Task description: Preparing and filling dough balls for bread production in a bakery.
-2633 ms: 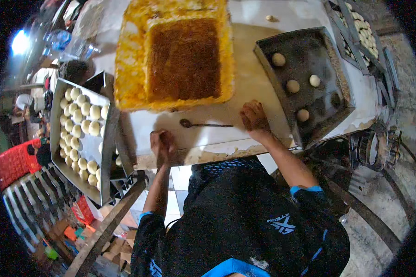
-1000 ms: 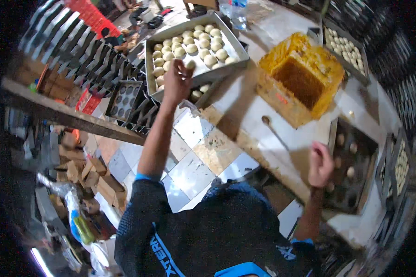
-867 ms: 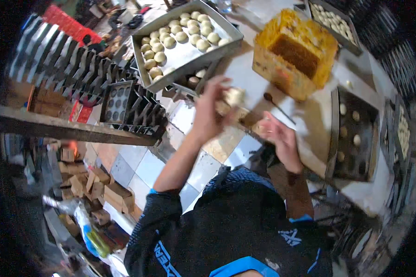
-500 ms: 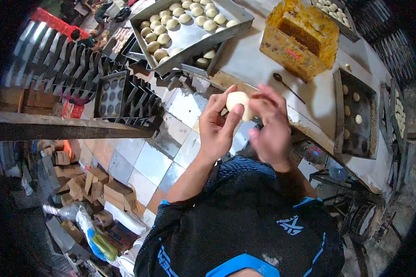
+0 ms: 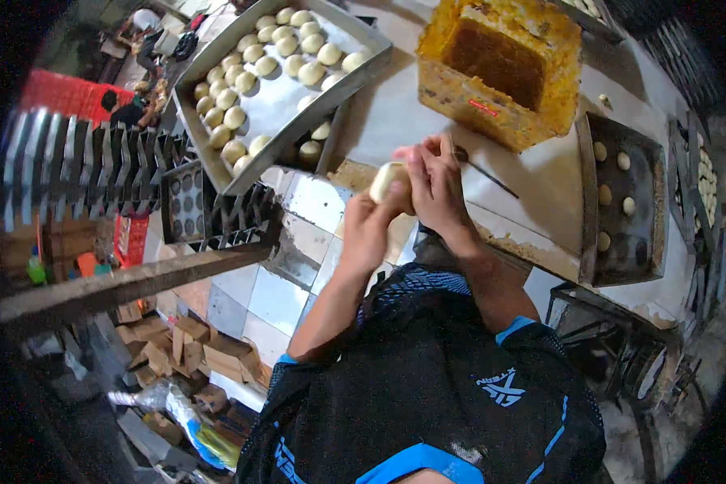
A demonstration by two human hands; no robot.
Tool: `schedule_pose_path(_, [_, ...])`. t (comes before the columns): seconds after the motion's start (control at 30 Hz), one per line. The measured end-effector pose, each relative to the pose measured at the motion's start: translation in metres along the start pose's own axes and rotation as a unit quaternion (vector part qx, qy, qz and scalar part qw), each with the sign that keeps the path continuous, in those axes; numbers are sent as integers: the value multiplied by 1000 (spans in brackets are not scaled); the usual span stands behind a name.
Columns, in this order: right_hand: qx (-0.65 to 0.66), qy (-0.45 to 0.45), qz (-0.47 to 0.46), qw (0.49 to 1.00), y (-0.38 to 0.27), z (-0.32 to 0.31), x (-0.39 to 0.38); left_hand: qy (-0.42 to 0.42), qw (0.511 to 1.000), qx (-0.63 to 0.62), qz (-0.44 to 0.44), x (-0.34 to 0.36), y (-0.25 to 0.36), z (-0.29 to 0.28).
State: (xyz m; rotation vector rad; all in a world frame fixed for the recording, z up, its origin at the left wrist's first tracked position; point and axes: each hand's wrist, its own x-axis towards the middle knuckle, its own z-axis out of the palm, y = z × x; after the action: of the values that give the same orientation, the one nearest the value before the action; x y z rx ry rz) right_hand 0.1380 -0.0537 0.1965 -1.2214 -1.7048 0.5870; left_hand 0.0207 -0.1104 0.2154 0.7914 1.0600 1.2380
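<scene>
Tabletop point(image 5: 544, 173) beyond; left fingers point(image 5: 381, 211) clasp dough point(image 5: 386, 179) lengthwise forward-right; right fingers point(image 5: 419, 172) curled, hold unclear.

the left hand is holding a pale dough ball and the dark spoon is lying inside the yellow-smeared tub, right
Not quite: the head view shows the dark spoon lying on the table, outside the yellow-smeared tub. The left hand is holding a pale dough ball.
</scene>
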Motion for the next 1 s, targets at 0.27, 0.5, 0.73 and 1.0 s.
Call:
schedule_pose_path(0.27, [230,-62,217,947,105,-52,-2,-28,940,-242,-240,48,-39,37])
schedule_pose_path(0.5, [-295,-194,37,935,185,-92,-41,-10,967,-136,-217,88,-14,4])
schedule_pose_path(0.73, [-192,-179,-52,963,92,-198,27,2,976,-126,-179,101,-19,2])
schedule_pose_path(1.0, [-419,-380,42,823,123,-198,165,-65,972,-85,-211,103,-22,23])
